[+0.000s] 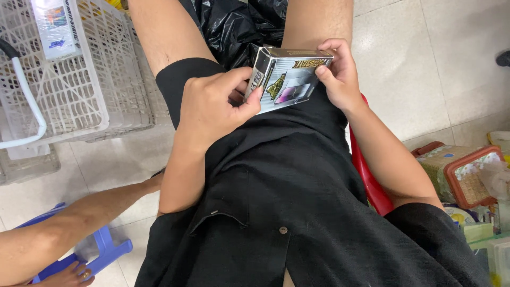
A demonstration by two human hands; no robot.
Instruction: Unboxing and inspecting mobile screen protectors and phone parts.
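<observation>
Far left: white plastic basket [79, 101] on the tiled floor, a flat packet [56, 26] lying inside near its top edge. Lower left: another person's forearm [69, 223] stretched in from the edge, above a blue stool [103, 250].

Centre-left: left hand [212, 106], fingers curled, thumb pressed along the near lower edge of a silver box [289, 77], fingertips tucked against its left end face. Firm pinch on that end, not spread.

Centre: the box itself, held over the lap against black clothing [297, 202], just below a crumpled black plastic bag [239, 24] between the knees. Rectangular, glossy, printed front face turned up toward the camera. Long axis close to horizontal across the view, tilted a little so the right end sits higher and farther away than the left. Narrow top side visible as a pale strip along the far edge.

Centre-right: right hand [340, 74] closed around the box's right end, thumb on the front face near the upper corner, fingers wrapped behind and hidden. Both hands gripping opposite ends, well apart from each other.

Right: edge of a red chair [366, 180] showing beside the thigh. Farther right: a woven tray with a red rim [465, 175] on the floor, small clutter next to it too blurred to name.
</observation>
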